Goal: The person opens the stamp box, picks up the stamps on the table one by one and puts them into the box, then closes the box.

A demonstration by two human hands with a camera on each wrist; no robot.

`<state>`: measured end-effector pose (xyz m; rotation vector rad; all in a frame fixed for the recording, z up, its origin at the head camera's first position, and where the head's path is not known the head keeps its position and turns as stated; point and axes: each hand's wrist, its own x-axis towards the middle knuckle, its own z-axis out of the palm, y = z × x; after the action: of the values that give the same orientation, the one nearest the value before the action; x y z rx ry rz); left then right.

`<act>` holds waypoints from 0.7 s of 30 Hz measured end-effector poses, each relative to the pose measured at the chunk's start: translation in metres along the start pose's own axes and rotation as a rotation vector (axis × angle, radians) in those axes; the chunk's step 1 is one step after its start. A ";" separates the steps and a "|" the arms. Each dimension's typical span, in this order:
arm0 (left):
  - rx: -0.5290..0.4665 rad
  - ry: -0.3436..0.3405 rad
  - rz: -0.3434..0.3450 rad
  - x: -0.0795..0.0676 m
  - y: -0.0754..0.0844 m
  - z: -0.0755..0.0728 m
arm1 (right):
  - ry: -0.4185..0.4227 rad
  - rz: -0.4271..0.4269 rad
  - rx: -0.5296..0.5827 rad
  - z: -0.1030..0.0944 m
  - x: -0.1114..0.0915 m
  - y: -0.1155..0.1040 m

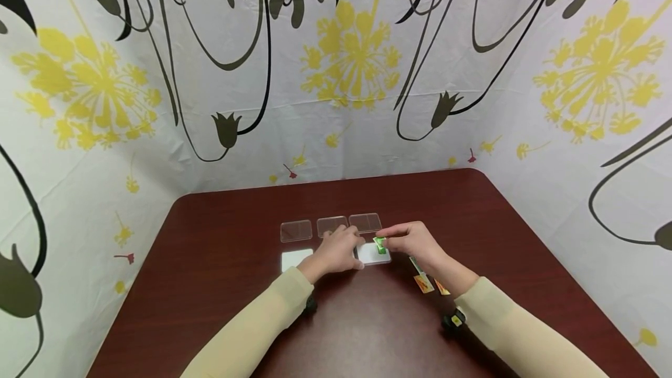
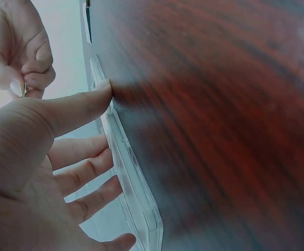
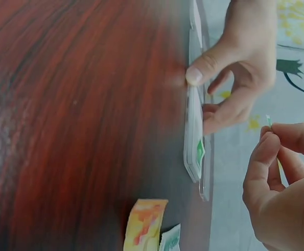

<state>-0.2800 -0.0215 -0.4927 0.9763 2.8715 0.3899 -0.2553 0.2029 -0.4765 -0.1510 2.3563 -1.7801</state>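
Note:
My left hand (image 1: 340, 249) grips the left end of a shallow white case (image 1: 374, 255), thumb at the near edge and fingers at the far side. A small green packet (image 3: 200, 152) lies on that case. Just above it, my right hand (image 1: 417, 242) pinches a thin green-and-white piece (image 3: 268, 121) between thumb and forefinger, seen nearly edge-on. Another white case (image 1: 296, 258) lies to the left. One more case (image 2: 136, 193) is largely hidden under the left hand in the head view.
Three clear lids, the left (image 1: 296, 231), middle (image 1: 328, 224) and right (image 1: 365, 222), lie in a row behind the cases. Small orange-and-yellow packets (image 1: 424, 283) and a green-and-white one (image 3: 170, 239) lie near the right forearm. Patterned cloth (image 1: 341, 133) hangs behind the dark red table (image 1: 236, 214).

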 end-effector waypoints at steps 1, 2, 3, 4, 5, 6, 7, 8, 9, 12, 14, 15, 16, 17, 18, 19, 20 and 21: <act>-0.003 -0.001 -0.001 0.000 0.000 0.000 | 0.001 -0.012 -0.032 0.002 0.001 0.000; -0.007 -0.002 -0.002 0.000 0.000 0.000 | 0.003 -0.028 -0.073 0.004 0.002 0.000; -0.009 -0.002 -0.003 0.000 0.000 0.000 | 0.008 -0.051 -0.124 0.006 0.002 0.000; -0.011 -0.001 -0.004 0.000 0.000 0.000 | 0.013 -0.075 -0.180 0.008 0.003 0.000; -0.013 0.000 -0.004 0.000 -0.001 0.000 | 0.020 -0.102 -0.236 0.010 0.004 0.001; -0.014 0.002 -0.004 0.001 -0.001 0.000 | 0.029 -0.124 -0.284 0.011 0.006 0.002; -0.012 0.003 -0.004 0.000 -0.002 0.001 | 0.041 -0.144 -0.331 0.013 0.007 0.004; -0.013 0.006 -0.003 0.000 -0.002 0.001 | 0.057 -0.164 -0.378 0.014 0.009 0.005; -0.013 0.008 -0.002 0.000 -0.002 0.001 | 0.072 -0.178 -0.413 0.015 0.010 0.006; -0.009 0.009 -0.001 0.000 -0.003 0.002 | 0.113 -0.199 -0.483 0.019 0.014 0.008; -0.008 0.010 -0.005 0.000 -0.003 0.002 | 0.133 -0.205 -0.519 0.021 0.016 0.007; -0.007 0.008 -0.009 0.000 -0.003 0.002 | 0.136 -0.206 -0.528 0.023 0.017 0.007; -0.006 0.008 -0.014 -0.001 -0.003 0.002 | 0.137 -0.205 -0.537 0.024 0.018 0.006; -0.007 0.009 -0.019 -0.001 -0.003 0.002 | 0.134 -0.202 -0.541 0.025 0.019 0.006; -0.008 0.012 -0.024 -0.001 -0.002 0.002 | 0.132 -0.199 -0.545 0.027 0.019 0.005; -0.006 0.013 -0.030 -0.001 -0.002 0.002 | 0.130 -0.196 -0.550 0.028 0.020 0.005; -0.005 0.016 -0.034 -0.001 -0.002 0.002 | 0.129 -0.194 -0.557 0.029 0.021 0.005; -0.004 0.019 -0.039 -0.001 -0.001 0.002 | 0.130 -0.196 -0.565 0.030 0.022 0.005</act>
<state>-0.2796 -0.0226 -0.4954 0.9199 2.9010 0.4034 -0.2701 0.1718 -0.4908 -0.3615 2.9699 -1.1668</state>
